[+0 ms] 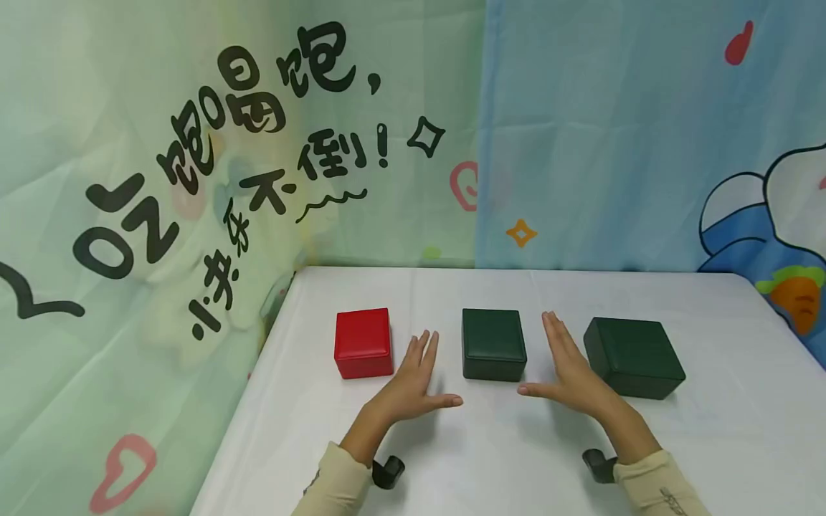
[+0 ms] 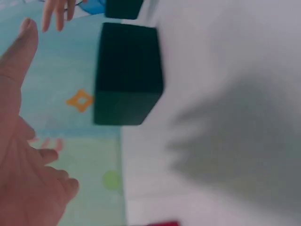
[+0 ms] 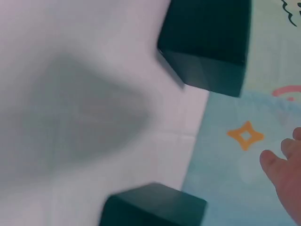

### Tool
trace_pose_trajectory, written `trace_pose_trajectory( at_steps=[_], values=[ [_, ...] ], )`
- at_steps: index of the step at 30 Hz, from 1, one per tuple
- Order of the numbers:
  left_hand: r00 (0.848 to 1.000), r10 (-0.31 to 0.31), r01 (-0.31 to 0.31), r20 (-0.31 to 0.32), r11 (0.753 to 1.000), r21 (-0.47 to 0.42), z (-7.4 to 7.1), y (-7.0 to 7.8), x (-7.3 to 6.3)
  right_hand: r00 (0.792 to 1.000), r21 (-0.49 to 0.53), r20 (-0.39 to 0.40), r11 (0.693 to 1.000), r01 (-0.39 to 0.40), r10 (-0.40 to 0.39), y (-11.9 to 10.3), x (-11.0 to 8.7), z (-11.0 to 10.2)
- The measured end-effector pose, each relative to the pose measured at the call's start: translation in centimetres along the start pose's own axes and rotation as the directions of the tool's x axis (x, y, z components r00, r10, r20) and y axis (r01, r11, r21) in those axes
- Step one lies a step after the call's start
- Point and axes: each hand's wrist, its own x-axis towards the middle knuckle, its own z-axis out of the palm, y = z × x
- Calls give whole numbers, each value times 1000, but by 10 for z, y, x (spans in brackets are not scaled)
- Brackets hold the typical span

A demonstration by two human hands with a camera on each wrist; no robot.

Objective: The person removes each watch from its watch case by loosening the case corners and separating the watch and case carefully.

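Note:
Three closed boxes stand in a row on the white table: a red box (image 1: 363, 342) at the left, a dark green box (image 1: 493, 344) in the middle and a larger dark green box (image 1: 634, 357) at the right. Between the red and middle boxes my left hand (image 1: 413, 387) hovers with straight fingers and the thumb spread toward the middle, holding nothing. My right hand (image 1: 571, 376) is held likewise between the two green boxes, its thumb pointing left. In the left wrist view the middle green box (image 2: 127, 70) lies beyond my left hand (image 2: 33, 160).
The white tablecloth (image 1: 490, 459) reaches back to a printed curtain (image 1: 619, 143), pale green with black lettering on the left and blue on the right. A black strap device (image 1: 388, 473) is on the left wrist, another black device (image 1: 600, 466) on the right.

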Motion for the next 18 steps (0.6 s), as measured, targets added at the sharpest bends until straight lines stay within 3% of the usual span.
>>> trace_pose_trajectory(
  at_steps=[5,11,18],
  values=[
    [999,21,-17,24,986,-164,19,-1,27,998,59,43,997,-44,42,9,15,4],
    [1000,15,-10,17,966,-259,36,-3,58,996,84,65,994,-64,59,22,30,8],
    [1000,-9,17,25,940,-340,49,-10,78,994,150,105,987,-55,39,30,46,18]
  ],
)
